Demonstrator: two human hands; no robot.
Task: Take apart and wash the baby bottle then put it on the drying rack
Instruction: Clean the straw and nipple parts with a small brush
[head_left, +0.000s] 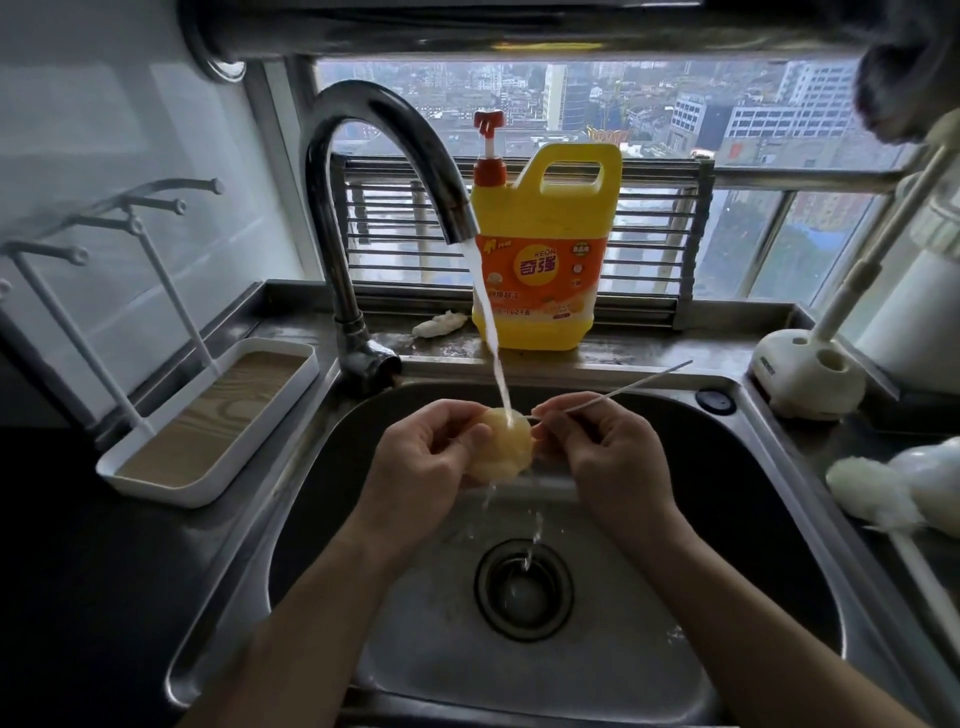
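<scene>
Over the middle of the steel sink, the left hand grips a pale yellow soft silicone bottle teat under the running water stream. The right hand pinches a thin white stick whose tip meets the teat.

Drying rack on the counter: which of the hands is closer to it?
Left. The left hand sits right of the drying rack, over the sink; the right hand is farther right, past the water stream.
</scene>
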